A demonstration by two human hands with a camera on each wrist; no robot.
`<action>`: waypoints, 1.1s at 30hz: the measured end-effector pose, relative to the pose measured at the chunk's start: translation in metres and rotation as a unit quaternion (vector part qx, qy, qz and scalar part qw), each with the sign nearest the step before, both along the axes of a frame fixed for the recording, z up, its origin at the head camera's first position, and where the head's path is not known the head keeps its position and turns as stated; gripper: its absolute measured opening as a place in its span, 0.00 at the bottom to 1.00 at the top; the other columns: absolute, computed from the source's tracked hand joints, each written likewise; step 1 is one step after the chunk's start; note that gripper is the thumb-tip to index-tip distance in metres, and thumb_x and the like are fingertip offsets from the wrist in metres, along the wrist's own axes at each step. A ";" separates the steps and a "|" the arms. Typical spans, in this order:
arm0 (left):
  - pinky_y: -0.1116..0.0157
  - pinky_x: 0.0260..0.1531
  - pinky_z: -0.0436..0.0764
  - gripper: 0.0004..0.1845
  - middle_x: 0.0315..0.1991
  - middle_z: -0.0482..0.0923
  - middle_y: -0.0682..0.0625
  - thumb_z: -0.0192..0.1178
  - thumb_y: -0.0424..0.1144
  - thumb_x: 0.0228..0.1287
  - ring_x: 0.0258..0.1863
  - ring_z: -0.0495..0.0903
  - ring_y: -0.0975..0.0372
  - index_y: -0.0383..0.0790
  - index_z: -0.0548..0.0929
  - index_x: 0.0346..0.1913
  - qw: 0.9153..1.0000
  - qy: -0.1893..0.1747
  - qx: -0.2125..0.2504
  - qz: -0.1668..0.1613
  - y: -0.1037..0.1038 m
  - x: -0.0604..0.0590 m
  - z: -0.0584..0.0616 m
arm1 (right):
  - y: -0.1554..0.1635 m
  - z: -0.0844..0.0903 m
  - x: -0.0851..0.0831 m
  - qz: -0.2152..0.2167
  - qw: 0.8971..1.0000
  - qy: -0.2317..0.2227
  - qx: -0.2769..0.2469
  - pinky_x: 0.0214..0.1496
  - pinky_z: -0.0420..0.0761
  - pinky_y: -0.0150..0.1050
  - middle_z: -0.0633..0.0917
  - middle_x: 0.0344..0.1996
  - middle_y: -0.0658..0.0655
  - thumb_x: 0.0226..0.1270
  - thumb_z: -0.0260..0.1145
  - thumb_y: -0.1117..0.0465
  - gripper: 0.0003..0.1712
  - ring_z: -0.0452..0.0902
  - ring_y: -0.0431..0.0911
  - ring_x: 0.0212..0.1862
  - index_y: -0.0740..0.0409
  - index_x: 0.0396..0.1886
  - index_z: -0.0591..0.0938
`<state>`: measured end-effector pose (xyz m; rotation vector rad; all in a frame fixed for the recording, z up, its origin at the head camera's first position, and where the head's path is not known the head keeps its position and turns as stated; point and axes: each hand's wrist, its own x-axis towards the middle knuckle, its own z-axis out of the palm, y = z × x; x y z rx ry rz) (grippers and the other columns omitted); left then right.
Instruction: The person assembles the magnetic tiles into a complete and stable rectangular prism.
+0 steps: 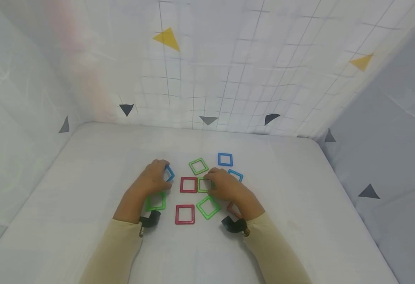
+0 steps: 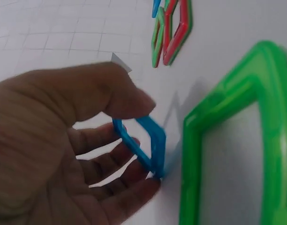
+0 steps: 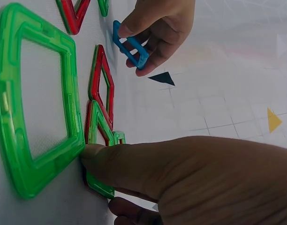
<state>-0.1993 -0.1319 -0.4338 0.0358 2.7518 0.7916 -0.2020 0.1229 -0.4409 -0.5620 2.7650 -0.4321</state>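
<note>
My left hand (image 1: 150, 179) holds a blue square frame tile (image 2: 157, 140) between thumb and fingertips, tilted up on edge. To its right, my right hand (image 1: 226, 186) pinches a green square frame tile (image 1: 199, 185) by its sides, with the thumb along the near one. That tile lies flat against a red square tile (image 1: 182, 184) on its left, edge to edge. In the right wrist view, a strip of red shows along the lower side of the green tile (image 3: 100, 186). The fingers cover its right part in the head view.
More tiles lie around: green ones (image 1: 164, 203) (image 1: 202, 213) (image 1: 192, 169), a red one (image 1: 177, 215), and blue ones (image 1: 225, 165) (image 1: 236, 172). An orange-red tile (image 1: 235, 214) is partly hidden by the right wrist. Fabric walls (image 1: 228, 79) rise behind the white table (image 1: 299, 221).
</note>
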 end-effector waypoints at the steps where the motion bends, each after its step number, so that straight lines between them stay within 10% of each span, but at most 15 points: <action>1: 0.45 0.58 0.78 0.41 0.63 0.70 0.42 0.71 0.40 0.55 0.60 0.71 0.49 0.41 0.65 0.71 1.000 -0.002 0.002 -0.002 0.000 0.000 0.001 | 0.000 0.000 0.000 0.002 1.000 0.002 0.001 0.61 0.79 0.40 0.79 0.60 0.49 0.63 0.72 0.57 0.28 0.72 0.44 0.58 0.49 0.64 0.80; 33: 0.46 0.62 0.75 0.40 0.65 0.73 0.49 0.71 0.38 0.58 0.67 0.70 0.52 0.51 0.65 0.73 0.998 -0.015 0.042 -0.044 0.015 0.003 0.006 | -0.001 0.003 0.000 -0.017 1.000 0.007 -0.010 0.57 0.81 0.40 0.82 0.55 0.49 0.61 0.74 0.56 0.28 0.75 0.44 0.50 0.50 0.62 0.81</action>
